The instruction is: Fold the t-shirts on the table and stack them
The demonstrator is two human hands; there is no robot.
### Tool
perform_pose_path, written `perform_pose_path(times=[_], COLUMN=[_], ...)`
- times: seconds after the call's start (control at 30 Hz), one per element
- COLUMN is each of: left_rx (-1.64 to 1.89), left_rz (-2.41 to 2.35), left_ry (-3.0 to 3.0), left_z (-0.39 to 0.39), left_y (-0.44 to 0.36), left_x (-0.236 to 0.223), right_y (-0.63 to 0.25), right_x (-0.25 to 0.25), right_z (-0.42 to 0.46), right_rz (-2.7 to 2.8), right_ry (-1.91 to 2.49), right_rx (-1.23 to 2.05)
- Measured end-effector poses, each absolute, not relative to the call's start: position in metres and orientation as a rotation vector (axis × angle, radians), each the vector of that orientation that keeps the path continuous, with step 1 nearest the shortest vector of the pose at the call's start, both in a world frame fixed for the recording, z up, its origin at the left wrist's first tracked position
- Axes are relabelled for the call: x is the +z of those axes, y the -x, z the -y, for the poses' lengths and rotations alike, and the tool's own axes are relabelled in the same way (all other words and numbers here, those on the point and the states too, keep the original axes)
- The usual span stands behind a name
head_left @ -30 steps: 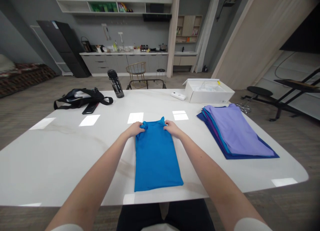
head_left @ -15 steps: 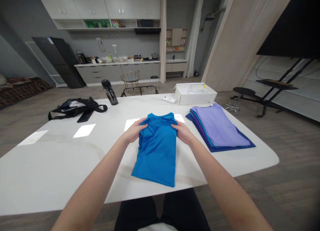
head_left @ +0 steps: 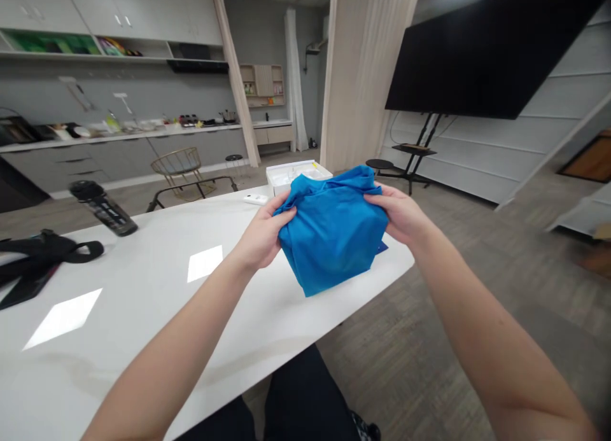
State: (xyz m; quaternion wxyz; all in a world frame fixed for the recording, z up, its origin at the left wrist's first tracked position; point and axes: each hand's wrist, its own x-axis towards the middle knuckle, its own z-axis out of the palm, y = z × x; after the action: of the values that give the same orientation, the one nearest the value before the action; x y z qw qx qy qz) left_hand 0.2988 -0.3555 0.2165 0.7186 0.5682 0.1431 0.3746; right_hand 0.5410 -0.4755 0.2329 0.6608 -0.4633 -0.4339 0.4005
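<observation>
A folded blue shirt (head_left: 337,234) hangs between my two hands, raised off the table at its right part. My left hand (head_left: 267,230) pinches its upper left corner, thumb on the near face. At the upper right corner my right hand (head_left: 400,213) is closed on the cloth in the same way. The shirt's top edge is bunched and its lower part droops toward me. Behind it the stack of folded clothes is almost wholly hidden; only a dark blue corner (head_left: 381,247) shows at the right.
On the white table (head_left: 229,326) a white box (head_left: 277,181) stands at the far side, partly covered by the shirt. Near it lies a small white device (head_left: 255,200). A dark bottle (head_left: 105,209) and a black bag (head_left: 38,258) are at the left. A chair (head_left: 193,189) stands beyond.
Both hands have lifted the blue shirt off the tabletop and carried it right, over the stack of folded clothes. My view has turned to the right.
</observation>
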Motion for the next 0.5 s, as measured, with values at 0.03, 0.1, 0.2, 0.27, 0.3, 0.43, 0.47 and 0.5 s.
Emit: perform_pose_path(times=[0.03,0.1,0.2,0.27,0.3,0.43,0.47,0.5], left_rx=[0.829,0.823,0.799,0.797,0.801,0.804,0.815,0.827], left_rz=[-0.301,-0.278,-0.264,-0.278,-0.297,-0.545,-0.681,-0.826], left_ry=[-1.242,-1.217,-1.173,-1.139,-1.127,-1.233,-1.322,-1.413], left_z=[0.356,0.351,0.323,0.292,0.273,0.195,0.178,0.164], left_y=[-0.311,-0.339,-0.386,-0.419,-0.434,-0.481,-0.488,-0.493], left_x=[0.221,0.224,0.211,0.189,0.173,0.098,0.079,0.062], right_y=[-0.557,-0.591,-0.64,-0.668,-0.68,-0.707,-0.709,-0.71], right_x=[0.242,0.254,0.251,0.23,0.215,0.131,0.11,0.09], right_z=[0.478,0.474,0.438,0.398,0.375,0.289,0.274,0.261], right_rz=[0.99,1.002,0.997,0.979,0.967,0.902,0.914,0.96], right_ry=[1.071,1.117,1.173,1.2,1.224,1.498,1.656,1.782], right_rx=[0.881,0.858,0.883,0.901,0.906,0.783,0.695,0.587])
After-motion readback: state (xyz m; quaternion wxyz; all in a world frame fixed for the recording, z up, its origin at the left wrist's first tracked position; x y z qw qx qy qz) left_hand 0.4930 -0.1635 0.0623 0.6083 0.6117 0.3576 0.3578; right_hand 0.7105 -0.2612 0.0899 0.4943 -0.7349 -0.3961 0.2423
